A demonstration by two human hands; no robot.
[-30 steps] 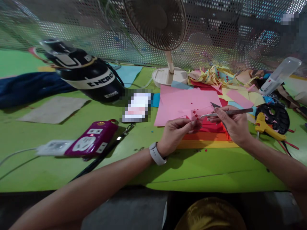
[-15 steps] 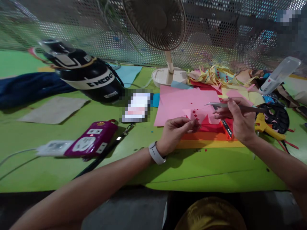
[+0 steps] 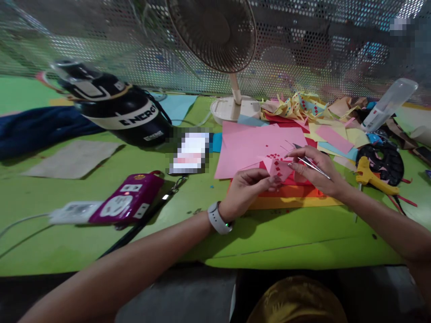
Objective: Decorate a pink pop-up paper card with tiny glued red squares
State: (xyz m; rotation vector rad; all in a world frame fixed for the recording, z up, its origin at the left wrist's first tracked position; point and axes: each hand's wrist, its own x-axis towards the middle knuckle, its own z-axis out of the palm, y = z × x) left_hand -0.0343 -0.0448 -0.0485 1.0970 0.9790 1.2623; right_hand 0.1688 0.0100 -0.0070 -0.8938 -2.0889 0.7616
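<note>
Pinching the small pink paper [image 3: 284,169] at its lower left, the left hand [image 3: 247,188] holds it over red sheets [image 3: 301,178]. It looks light and easily creased, best gripped by its edges. The right hand [image 3: 316,168] clasps metal tweezers [image 3: 315,167], fingertips by the paper; contact is unclear.

A fan [image 3: 215,33] stands before a mesh [image 3: 289,76], a black bottle [image 3: 117,110] to its left, a blue cloth [image 3: 43,130] beside that. Nearer lie a phone [image 3: 191,152] and a power strip [image 3: 126,199] with a white plug [image 3: 78,211].
</note>
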